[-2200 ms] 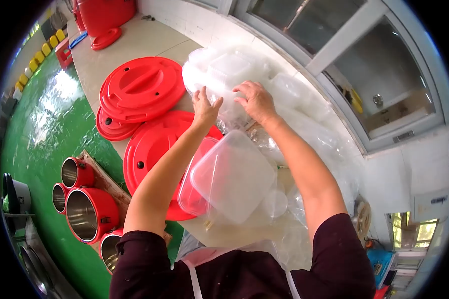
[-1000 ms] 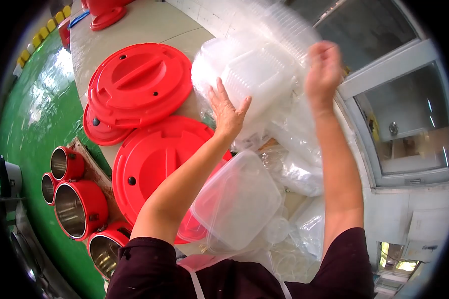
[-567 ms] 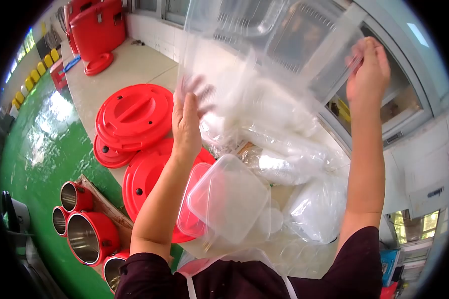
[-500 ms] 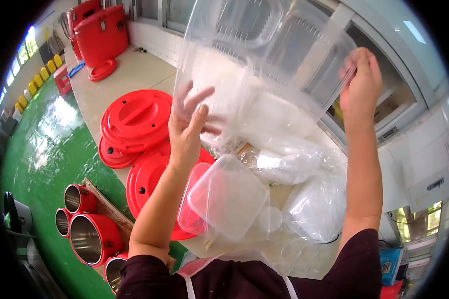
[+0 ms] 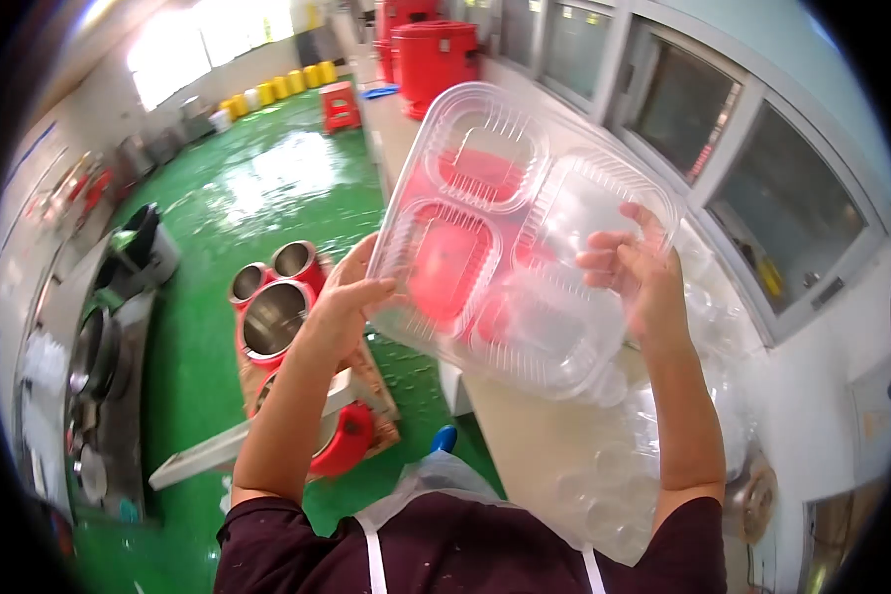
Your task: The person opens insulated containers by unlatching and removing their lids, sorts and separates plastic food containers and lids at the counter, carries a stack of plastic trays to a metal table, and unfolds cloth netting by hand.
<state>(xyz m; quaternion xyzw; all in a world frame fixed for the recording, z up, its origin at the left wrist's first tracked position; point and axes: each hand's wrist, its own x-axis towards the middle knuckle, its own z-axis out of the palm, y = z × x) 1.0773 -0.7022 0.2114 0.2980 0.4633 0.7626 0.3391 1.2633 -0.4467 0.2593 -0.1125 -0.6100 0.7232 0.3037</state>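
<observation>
A clear plastic compartment tray [image 5: 510, 226] is tilted up in front of me, with several moulded wells; red shows through it. My left hand [image 5: 342, 302] grips its left edge, the thumb along the near side and the other fingers mostly hidden. On the opposite side, my right hand [image 5: 648, 277] holds the tray by its right part, fingers bent and partly seen through or against the plastic. Whether the tray is a single piece or a stack, I cannot tell.
A pale counter [image 5: 510, 426] runs along the windows, bearing clear plastic bags [image 5: 703, 416] and a large red container [image 5: 436, 64]. Red steel-lined pots [image 5: 275, 319] stand on a wooden board on the wet green floor [image 5: 203, 396]. A red stool [image 5: 340, 106] is farther off.
My view has swung left, bringing more floor into sight. The tray has turned and come lower. My left hand has closed on its left edge; my right hand has moved lower on its right side.
</observation>
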